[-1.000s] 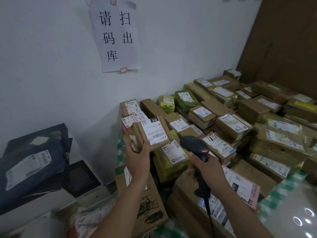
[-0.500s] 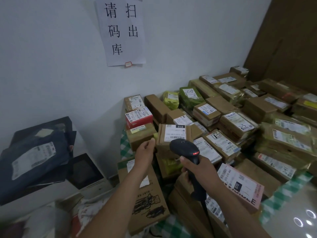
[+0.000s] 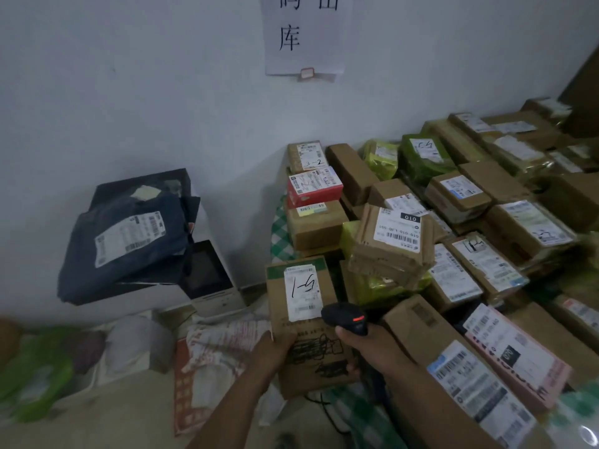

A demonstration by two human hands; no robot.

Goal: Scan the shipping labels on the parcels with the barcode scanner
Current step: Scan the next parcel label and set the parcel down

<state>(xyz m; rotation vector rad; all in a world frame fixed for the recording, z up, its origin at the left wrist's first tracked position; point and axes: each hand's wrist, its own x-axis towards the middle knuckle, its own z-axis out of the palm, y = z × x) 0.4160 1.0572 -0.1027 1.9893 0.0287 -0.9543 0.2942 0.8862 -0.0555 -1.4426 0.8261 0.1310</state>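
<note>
Pale wall (image 3: 129, 92) fills the background, with a paper notice (image 3: 304, 34) taped high up. Below it, to the right, a heap of parcels (image 3: 457, 196) lies on a green-checked cloth (image 3: 280, 228).

The scanner (image 3: 346, 319) is black with a red-lit strip on top. The right hand (image 3: 372, 351) grips it, fingers curled round the handle. Its head shows low in the middle of the view, just beside the lower right corner of a white label (image 3: 303, 294) marked "1-5". Whether it touches the label cannot be told.

That label sits on the face of a tall brown box (image 3: 309, 332) with a green top edge and black scribble lower down. The left hand (image 3: 275, 348) holds this box by its lower left edge, thumb on the front.

Just right of the box, a small box (image 3: 392, 244) with a "010" label lies tilted on a yellow-green bag (image 3: 376, 286). Behind the tall box stands a stack: a plain box (image 3: 314, 228), a red box (image 3: 314, 186) on it, and one marked "3-2" (image 3: 306, 155) at the back by the wall. A pink parcel (image 3: 518, 354) lies near the right forearm.

To the left, well apart from the heap, a dark blue bag (image 3: 129, 234) with its own label rests on a white machine (image 3: 210, 280). Lower down lie a white bag with red print (image 3: 220, 351) and some blurred green plastic (image 3: 35, 371).
</note>
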